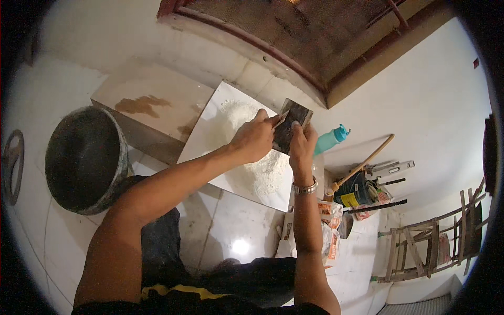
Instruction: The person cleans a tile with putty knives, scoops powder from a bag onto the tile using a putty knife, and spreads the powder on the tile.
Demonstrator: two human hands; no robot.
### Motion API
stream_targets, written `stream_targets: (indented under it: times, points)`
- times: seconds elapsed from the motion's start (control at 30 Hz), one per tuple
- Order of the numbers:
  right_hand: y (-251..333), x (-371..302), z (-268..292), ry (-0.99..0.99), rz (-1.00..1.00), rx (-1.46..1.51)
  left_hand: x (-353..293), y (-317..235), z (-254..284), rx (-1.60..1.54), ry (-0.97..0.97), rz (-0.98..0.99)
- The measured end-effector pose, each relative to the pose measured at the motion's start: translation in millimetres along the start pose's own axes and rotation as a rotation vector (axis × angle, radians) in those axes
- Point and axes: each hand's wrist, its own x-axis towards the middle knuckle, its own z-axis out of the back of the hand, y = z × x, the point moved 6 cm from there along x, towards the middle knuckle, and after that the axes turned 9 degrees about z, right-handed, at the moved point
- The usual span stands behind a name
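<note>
My left hand (254, 139) is closed on a thin, flat, scraper-like piece (282, 118); its handle, if any, is hidden by the fingers. That piece meets the face of a dark, stained rectangular plate (298, 113), which my right hand (303, 145) grips from the right side, thumb on top. Both hands are above a white board (207, 126), which lies at an angle. Heaped white powder (266, 173) covers its middle, partly hidden behind my left hand and forearm.
A large black bucket (86, 160) stands left, beside a tan block (149, 107) with a wet brown patch. A turquoise bottle (328, 140) is right of the board. Further right are a tool-filled dark bucket (354, 190), printed bags (331, 215) and a wooden trestle (433, 241).
</note>
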Motion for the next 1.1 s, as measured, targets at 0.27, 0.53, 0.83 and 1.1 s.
stream_targets:
  times: [0.27,0.53,0.83,1.1]
  points:
    - [-4,-8,2,0.035,0.020,0.030,4,9,-10,0.162,0.014,0.018]
    - [-1,-2,17,-0.021,0.192,-0.231,0,8,-18,0.004,-0.070,-0.116]
    - [43,-39,-40,0.170,0.460,-0.601,31,60,0,-1.173,0.255,0.399]
    - [45,-46,-62,0.133,0.397,-0.493,26,58,-10,-1.257,0.307,0.291]
